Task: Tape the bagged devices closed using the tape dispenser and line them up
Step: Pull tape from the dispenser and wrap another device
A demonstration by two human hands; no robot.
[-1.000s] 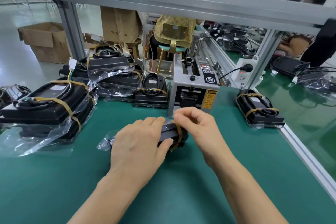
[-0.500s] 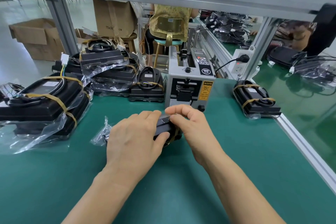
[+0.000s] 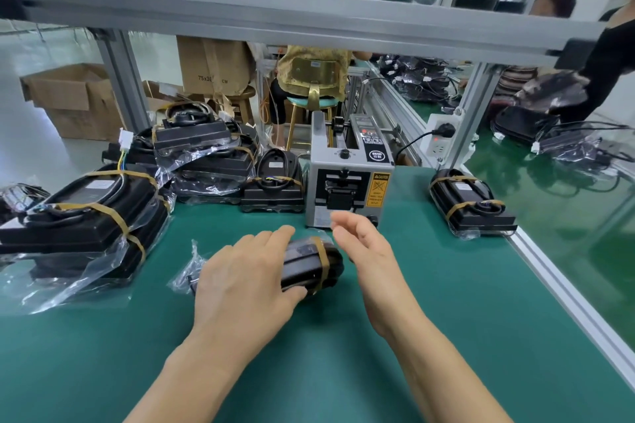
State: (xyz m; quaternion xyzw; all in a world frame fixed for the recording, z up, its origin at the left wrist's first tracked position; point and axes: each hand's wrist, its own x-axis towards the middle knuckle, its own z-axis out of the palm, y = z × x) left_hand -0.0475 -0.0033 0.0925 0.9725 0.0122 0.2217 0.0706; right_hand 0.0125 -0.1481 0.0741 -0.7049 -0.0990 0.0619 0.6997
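A pile of taped bagged devices (image 3: 86, 213) sits far left on the green surface (image 3: 446, 302). The left hand (image 3: 240, 278) presses flat on a bagged device (image 3: 312, 263); the right hand (image 3: 364, 251) hovers beside it, fingers relaxed, before the tape dispenser (image 3: 347, 189).

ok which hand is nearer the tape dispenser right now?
Right. The right hand hovers open just in front of the tape dispenser, fingertips near its base. The left hand rests further back on the bagged device.

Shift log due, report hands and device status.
Left hand presses black bagged device, one tan tape band on. Right hand open, near grey tape dispenser. Nothing blocking.
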